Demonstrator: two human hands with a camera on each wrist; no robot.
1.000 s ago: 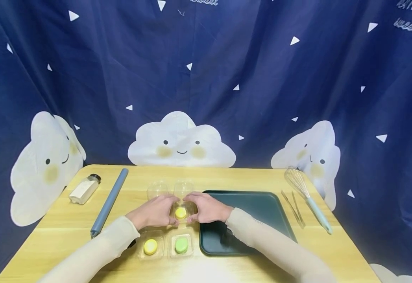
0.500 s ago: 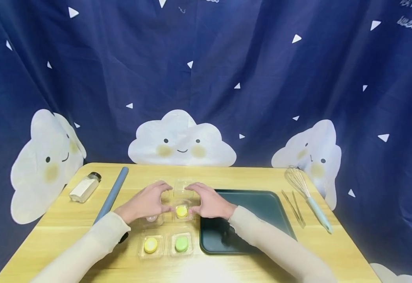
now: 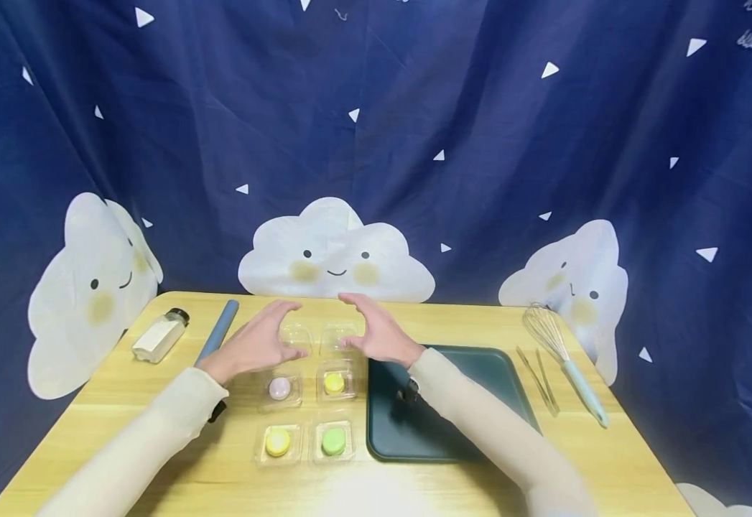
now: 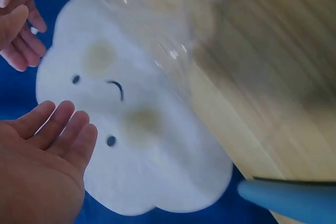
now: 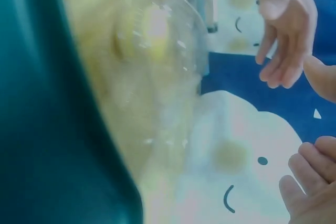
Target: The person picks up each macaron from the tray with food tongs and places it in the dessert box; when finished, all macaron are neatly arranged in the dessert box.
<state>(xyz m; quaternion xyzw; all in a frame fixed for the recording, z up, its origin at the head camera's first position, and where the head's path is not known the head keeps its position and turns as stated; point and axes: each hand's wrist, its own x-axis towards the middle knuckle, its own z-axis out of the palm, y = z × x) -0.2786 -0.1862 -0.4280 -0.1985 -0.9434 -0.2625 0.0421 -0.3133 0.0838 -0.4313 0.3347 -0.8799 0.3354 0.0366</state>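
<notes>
Both hands hover with palms facing, fingers spread and nothing between them. My left hand (image 3: 258, 343) is beside the back left clear plastic box (image 3: 296, 336); my right hand (image 3: 382, 332) overlaps the edge of the back right box (image 3: 335, 337). No macaron shows in these two. In front of them, one clear box holds a purple macaron (image 3: 279, 388) and its neighbour a yellow macaron (image 3: 334, 383). Nearest the body, two more hold another yellow macaron (image 3: 277, 441) and a green macaron (image 3: 333, 441). The left wrist view catches the relaxed left fingers (image 4: 68, 135).
A dark green tray (image 3: 440, 431) lies right of the boxes, under the right forearm. Tongs (image 3: 539, 380) and a whisk (image 3: 566, 362) lie farther right. A blue rolling pin (image 3: 218, 332) and a black-capped jar (image 3: 161, 336) are at left.
Both hands have risen and moved back from around the middle-row yellow macaron's box toward the back row, spreading farther apart. The purple macaron, earlier covered by the left hand, now shows.
</notes>
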